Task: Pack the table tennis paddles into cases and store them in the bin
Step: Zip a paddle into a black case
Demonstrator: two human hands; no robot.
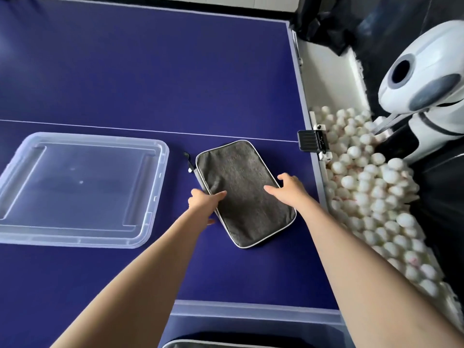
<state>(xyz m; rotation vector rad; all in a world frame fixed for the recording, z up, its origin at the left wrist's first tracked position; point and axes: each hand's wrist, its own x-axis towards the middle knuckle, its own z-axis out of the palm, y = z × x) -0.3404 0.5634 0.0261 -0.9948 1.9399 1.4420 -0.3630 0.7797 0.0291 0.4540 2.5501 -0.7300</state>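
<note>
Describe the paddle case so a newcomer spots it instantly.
On the blue table tennis table, look right of the clear plastic lid, near the edge by the white balls. The grey fabric zip case with white piping lies flat between both hands.

Your hands reach over a blue table tennis table (113,71). Between them, flat on it, lies a grey zipped case (242,192). Well off to your left hand's side, a clear plastic lid (75,189) rests on the same surface.
</note>
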